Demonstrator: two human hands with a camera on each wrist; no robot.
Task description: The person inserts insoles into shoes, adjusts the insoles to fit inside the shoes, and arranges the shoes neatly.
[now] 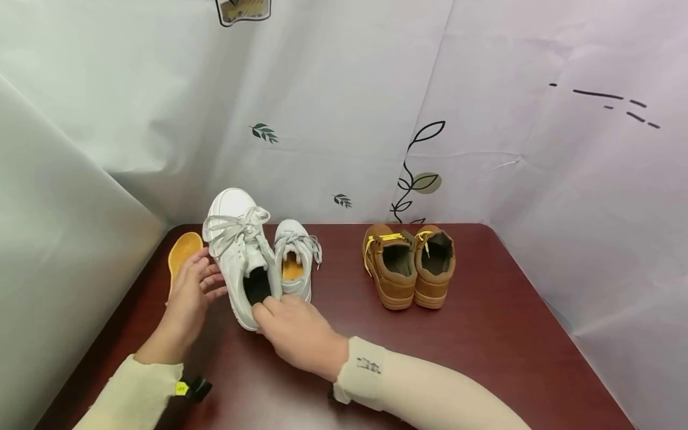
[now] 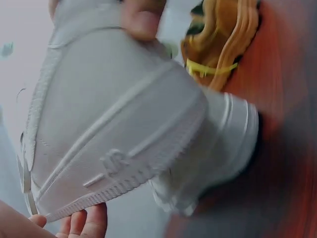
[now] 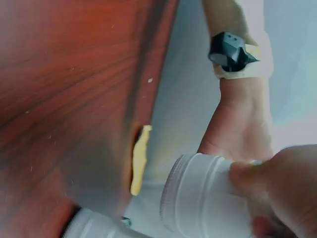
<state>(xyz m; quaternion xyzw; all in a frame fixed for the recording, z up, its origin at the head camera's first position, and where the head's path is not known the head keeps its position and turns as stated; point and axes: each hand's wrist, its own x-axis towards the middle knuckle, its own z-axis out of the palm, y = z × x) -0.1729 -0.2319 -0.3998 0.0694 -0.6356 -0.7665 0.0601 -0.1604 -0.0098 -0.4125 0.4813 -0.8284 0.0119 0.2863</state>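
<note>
A white lace-up sneaker [image 1: 236,257] is held up over the table at the left, its toe pointing away and its dark inside showing. My right hand [image 1: 301,334] pinches its heel collar, thumb outside, as the right wrist view also shows. Beside the shoe's left side is my left hand [image 1: 190,286], fingers loosely extended; in the left wrist view its fingertips [image 2: 94,220] are right at the sole edge. A second white sneaker [image 1: 294,257] stands just behind to the right, an orange-yellow insole inside. A loose orange-yellow insole [image 1: 184,248] lies past the left hand.
A pair of brown shoes with yellow laces, the left one [image 1: 395,269] and the right one [image 1: 434,269], stands at the back right. The dark red table [image 1: 473,358] meets white patterned sheeting [image 1: 344,107] behind and at both sides.
</note>
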